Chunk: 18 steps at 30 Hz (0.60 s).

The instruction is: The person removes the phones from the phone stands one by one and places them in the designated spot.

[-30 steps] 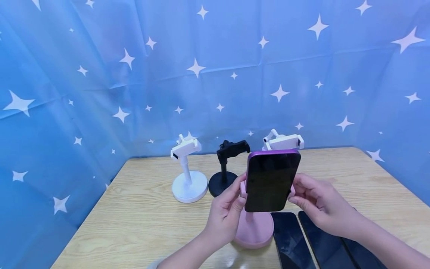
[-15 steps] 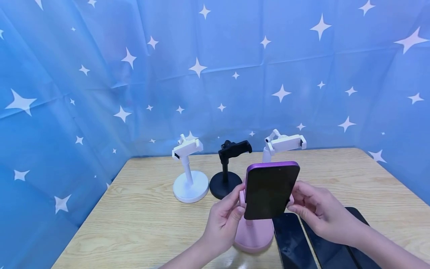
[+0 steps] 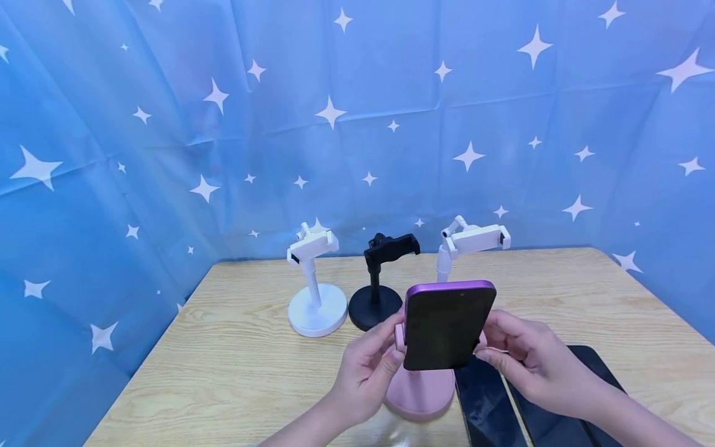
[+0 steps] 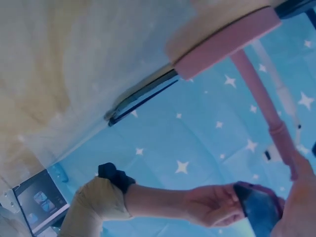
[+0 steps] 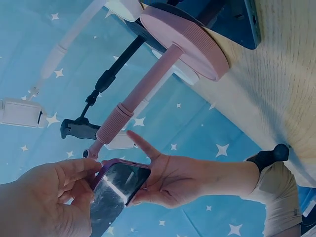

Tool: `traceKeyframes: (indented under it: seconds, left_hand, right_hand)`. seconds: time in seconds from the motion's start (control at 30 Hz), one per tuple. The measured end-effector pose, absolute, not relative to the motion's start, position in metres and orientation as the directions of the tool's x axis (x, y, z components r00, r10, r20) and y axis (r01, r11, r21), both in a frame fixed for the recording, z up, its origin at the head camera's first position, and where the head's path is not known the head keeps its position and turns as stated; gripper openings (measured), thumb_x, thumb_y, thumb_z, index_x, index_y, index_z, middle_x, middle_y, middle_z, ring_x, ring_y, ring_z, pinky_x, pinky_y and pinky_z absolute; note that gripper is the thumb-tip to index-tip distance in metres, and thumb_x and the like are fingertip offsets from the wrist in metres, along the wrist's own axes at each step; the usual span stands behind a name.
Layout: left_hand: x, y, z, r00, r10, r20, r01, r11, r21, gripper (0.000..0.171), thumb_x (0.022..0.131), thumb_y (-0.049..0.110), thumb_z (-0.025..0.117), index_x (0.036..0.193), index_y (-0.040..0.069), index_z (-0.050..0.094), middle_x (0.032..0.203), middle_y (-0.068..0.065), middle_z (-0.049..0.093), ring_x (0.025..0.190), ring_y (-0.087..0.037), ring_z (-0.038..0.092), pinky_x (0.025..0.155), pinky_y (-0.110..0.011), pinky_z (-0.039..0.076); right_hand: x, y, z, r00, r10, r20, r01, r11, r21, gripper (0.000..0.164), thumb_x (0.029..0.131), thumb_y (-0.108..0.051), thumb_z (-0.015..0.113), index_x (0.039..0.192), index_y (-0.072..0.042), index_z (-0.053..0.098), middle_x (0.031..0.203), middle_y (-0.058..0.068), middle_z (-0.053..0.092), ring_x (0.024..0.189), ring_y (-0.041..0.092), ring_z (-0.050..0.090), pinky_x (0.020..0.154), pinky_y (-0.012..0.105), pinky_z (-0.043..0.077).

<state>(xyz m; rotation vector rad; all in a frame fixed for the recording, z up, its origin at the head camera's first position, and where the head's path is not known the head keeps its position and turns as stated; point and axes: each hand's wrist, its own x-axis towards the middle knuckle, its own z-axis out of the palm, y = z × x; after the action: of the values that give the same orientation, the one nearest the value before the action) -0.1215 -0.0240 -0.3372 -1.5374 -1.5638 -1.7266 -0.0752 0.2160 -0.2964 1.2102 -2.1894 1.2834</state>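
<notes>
A purple-edged smartphone (image 3: 449, 326) with a dark screen sits in the clamp of a pink phone stand (image 3: 421, 394), its top leaning back. My left hand (image 3: 365, 372) pinches the clamp's left end between thumb and fingers. On the opposite side, my right hand (image 3: 536, 366) grips the right end with thumb in front and fingers behind. From the right wrist view, the stand's pink pole (image 5: 148, 84) rises from its round base to the clamp, which the phone and hands mostly hide. The left wrist view shows the phone (image 4: 259, 210) edge-on near the fingers.
Behind stand a white phone stand (image 3: 317, 310), a black one (image 3: 374, 307) and another white one (image 3: 475, 239), all with bare clamps. Several dark phones (image 3: 488, 403) lie right of the pink base, partly under the right forearm. A starry blue curtain (image 3: 357, 143) hangs beyond the wooden table (image 3: 223, 372).
The phone's top edge has tipped back and come lower, so its screen looks shorter. Both hands have sunk slightly with the clamp, keeping their hold.
</notes>
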Motion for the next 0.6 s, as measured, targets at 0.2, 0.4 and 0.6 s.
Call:
traceKeyframes:
  seconds: [0.2, 0.4, 0.6]
  left_hand:
    - [-0.135, -0.029, -0.326, -0.270, 0.444, 0.855, 0.881, -0.245, 0.406, 0.039, 0.093, 0.017, 0.052, 0.126, -0.005, 0.049, 0.121, -0.023, 0.055, 0.116, -0.026, 0.052, 0.093, -0.039, 0.044]
    - [-0.149, -0.029, -0.308, -0.270, 0.549, 0.791, 0.854, -0.243, 0.460, 0.052, 0.079, 0.015, 0.068, 0.127, 0.003, 0.050, 0.129, -0.017, 0.049, 0.121, -0.026, 0.046, 0.097, -0.040, 0.040]
    - [-0.164, -0.023, -0.285, -0.165, 0.702, 0.692, 0.787, -0.329, 0.522, 0.062, 0.067, 0.003, 0.072, 0.124, -0.003, 0.048, 0.133, -0.018, 0.045, 0.128, -0.025, 0.039, 0.101, -0.039, 0.037]
  right_hand:
    - [-0.066, 0.218, -0.283, -0.655, -0.511, 0.557, -0.755, 0.472, -0.455, 0.061, 0.078, 0.011, 0.062, 0.133, -0.006, 0.044, 0.122, -0.007, 0.057, 0.107, 0.002, 0.056, 0.079, 0.015, 0.048]
    - [-0.073, 0.235, -0.296, -0.736, -0.440, 0.514, -0.667, 0.599, -0.443, 0.078, 0.077, -0.007, 0.072, 0.142, -0.015, 0.030, 0.133, 0.000, 0.049, 0.114, 0.017, 0.054, 0.079, 0.028, 0.052]
    - [-0.102, 0.222, -0.331, -0.484, -0.352, 0.801, -0.851, 0.404, -0.336, 0.109, 0.058, -0.020, 0.087, 0.139, 0.010, 0.019, 0.146, 0.030, 0.014, 0.131, 0.044, 0.026, 0.090, 0.041, 0.046]
